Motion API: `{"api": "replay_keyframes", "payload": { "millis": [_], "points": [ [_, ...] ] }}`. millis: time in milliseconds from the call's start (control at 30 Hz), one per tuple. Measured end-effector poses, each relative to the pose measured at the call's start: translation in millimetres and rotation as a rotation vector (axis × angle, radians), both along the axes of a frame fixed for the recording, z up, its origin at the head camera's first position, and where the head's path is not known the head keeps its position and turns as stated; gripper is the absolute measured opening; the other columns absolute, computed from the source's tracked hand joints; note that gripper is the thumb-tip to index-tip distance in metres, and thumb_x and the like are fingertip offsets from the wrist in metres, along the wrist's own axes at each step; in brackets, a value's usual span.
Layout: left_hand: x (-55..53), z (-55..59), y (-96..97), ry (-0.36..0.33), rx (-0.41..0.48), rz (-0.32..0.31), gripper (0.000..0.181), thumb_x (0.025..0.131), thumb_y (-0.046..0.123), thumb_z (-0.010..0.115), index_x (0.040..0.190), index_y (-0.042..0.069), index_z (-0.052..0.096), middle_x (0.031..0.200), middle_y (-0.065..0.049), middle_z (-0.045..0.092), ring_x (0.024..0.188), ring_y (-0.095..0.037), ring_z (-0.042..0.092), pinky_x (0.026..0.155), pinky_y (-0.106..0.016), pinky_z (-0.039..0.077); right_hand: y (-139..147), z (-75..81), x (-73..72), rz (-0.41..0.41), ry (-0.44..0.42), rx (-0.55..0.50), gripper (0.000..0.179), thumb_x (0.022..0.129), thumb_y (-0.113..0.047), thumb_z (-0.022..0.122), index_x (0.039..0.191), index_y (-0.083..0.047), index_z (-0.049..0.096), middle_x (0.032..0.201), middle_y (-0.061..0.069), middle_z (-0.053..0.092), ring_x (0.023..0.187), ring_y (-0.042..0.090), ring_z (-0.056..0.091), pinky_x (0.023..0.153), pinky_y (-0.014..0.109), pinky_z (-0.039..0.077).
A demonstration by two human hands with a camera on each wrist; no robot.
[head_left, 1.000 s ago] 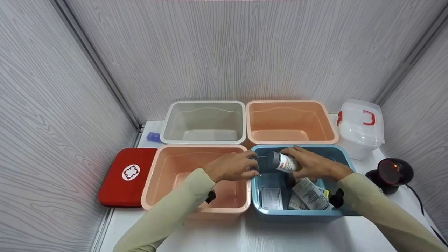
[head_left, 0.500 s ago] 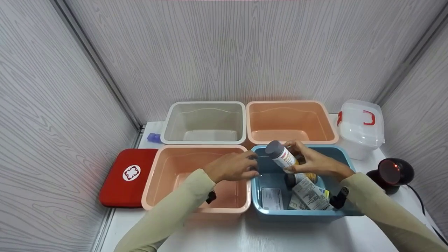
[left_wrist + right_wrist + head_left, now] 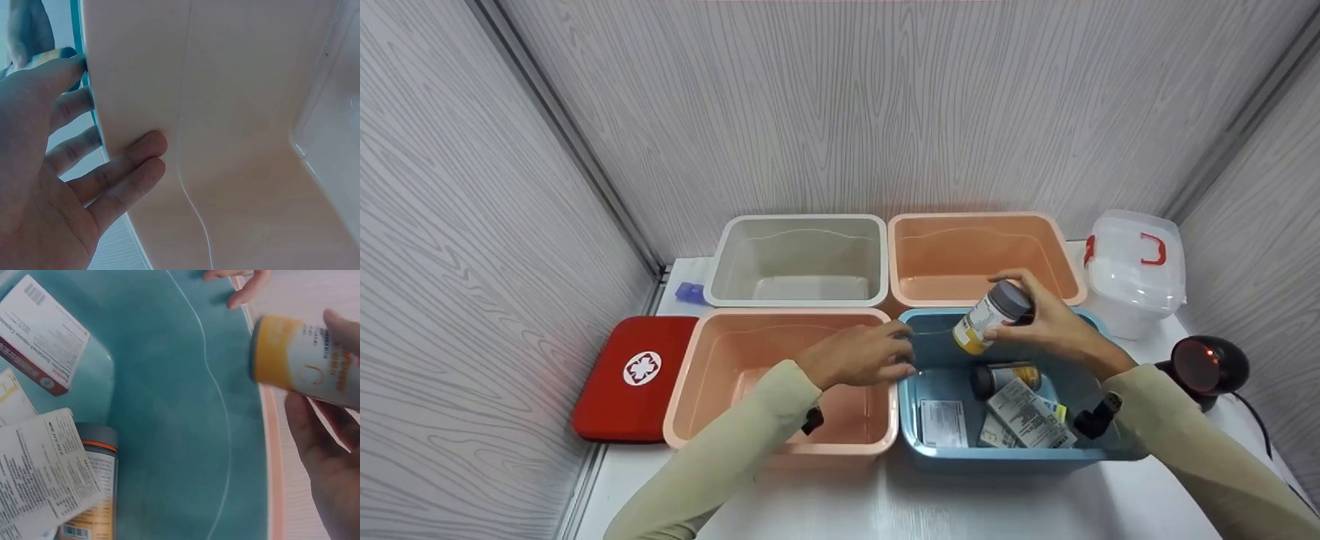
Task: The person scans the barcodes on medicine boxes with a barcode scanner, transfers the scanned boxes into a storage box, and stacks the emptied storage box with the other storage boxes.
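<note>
My right hand (image 3: 1054, 330) grips a pill bottle (image 3: 982, 321) with a grey cap, white label and yellow base, tilted above the blue bin (image 3: 990, 454). Thumb and fingers pinch its sides, as the right wrist view shows with the bottle (image 3: 306, 357) at the right. Over the rim between the blue bin and the front peach bin (image 3: 780, 450), my left hand (image 3: 861, 355) rests with relaxed fingers and holds nothing; some fingertips (image 3: 152, 143) lie on the peach side. Inside the blue bin lie a second dark-capped bottle (image 3: 1024, 375) and several medicine boxes (image 3: 943, 424).
Behind stand a grey bin (image 3: 810, 289) and another peach bin (image 3: 952, 289). A red first-aid case (image 3: 611, 401) lies at the left, near a small purple object (image 3: 690, 293). At the right are a clear lidded box (image 3: 1132, 281) and a black scanner-like device (image 3: 1207, 367) with a cable.
My right hand has raised the pill bottle from inside the blue bin and turned it, so its cap now points up and right. The left hand has stayed still.
</note>
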State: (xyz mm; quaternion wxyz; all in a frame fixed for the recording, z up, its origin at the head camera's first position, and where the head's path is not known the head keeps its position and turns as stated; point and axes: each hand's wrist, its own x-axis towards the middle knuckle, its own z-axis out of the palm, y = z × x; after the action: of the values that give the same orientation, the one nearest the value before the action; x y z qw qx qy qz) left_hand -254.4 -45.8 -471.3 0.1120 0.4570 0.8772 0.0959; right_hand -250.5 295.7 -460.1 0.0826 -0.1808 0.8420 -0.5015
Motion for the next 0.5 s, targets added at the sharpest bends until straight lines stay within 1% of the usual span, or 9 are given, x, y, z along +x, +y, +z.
{"api": "replay_keyframes", "payload": {
  "millis": [67,167,233,300,400,500],
  "points": [
    [0.4,0.4,0.1,-0.003,-0.002,0.004,0.035,0.114,0.042,0.057,0.132,0.019,0.075,0.163,-0.011,0.052,0.130,-0.026,0.068,0.111,-0.041,0.057,0.8,3.0,2.4,0.022,0.032,0.030,0.074,0.092,-0.017,0.090,0.153,-0.015,0.047,0.140,0.014,0.061,0.118,0.027,0.066,0.092,0.025,0.060],
    [0.9,1.2,0.0,-0.007,-0.004,0.005,0.035,0.114,0.042,0.057,0.133,0.019,0.075,0.164,-0.010,0.051,0.129,-0.026,0.068,0.111,-0.041,0.057,0.9,8.1,6.5,0.049,0.129,0.141,0.064,0.089,-0.022,0.093,0.140,-0.016,0.056,0.133,0.009,0.063,0.113,0.027,0.066,0.088,0.027,0.060],
    [1.2,1.4,-0.2,-0.004,0.000,0.003,0.035,0.114,0.042,0.057,0.133,0.019,0.075,0.163,-0.010,0.052,0.128,-0.025,0.069,0.110,-0.041,0.057,1.1,11.5,8.9,0.049,0.203,0.212,0.059,0.087,-0.026,0.096,0.130,-0.015,0.058,0.125,0.007,0.065,0.107,0.026,0.066,0.085,0.027,0.059],
    [1.0,1.5,-0.4,0.003,0.003,-0.004,0.035,0.114,0.041,0.057,0.132,0.018,0.075,0.163,-0.010,0.052,0.128,-0.026,0.069,0.111,-0.041,0.057,1.5,14.8,11.3,0.040,0.256,0.269,0.059,0.085,-0.030,0.096,0.127,-0.015,0.058,0.119,0.006,0.067,0.103,0.025,0.067,0.082,0.027,0.059],
    [1.4,1.1,-0.7,0.013,0.009,-0.013,0.035,0.114,0.041,0.057,0.131,0.018,0.076,0.162,-0.011,0.053,0.129,-0.026,0.069,0.111,-0.042,0.057,4.8,18.8,14.3,0.014,0.282,0.314,0.059,0.087,-0.036,0.095,0.128,-0.016,0.058,0.116,0.004,0.068,0.100,0.023,0.065,0.080,0.027,0.058],
    [2.1,-0.1,-0.7,0.003,0.015,-0.012,0.035,0.114,0.041,0.057,0.132,0.018,0.076,0.162,-0.012,0.053,0.129,-0.025,0.069,0.111,-0.041,0.057,11.3,21.4,17.2,-0.001,0.280,0.304,0.055,0.089,-0.035,0.093,0.130,-0.017,0.059,0.119,0.004,0.067,0.101,0.022,0.064,0.082,0.026,0.057]
  ]
}}
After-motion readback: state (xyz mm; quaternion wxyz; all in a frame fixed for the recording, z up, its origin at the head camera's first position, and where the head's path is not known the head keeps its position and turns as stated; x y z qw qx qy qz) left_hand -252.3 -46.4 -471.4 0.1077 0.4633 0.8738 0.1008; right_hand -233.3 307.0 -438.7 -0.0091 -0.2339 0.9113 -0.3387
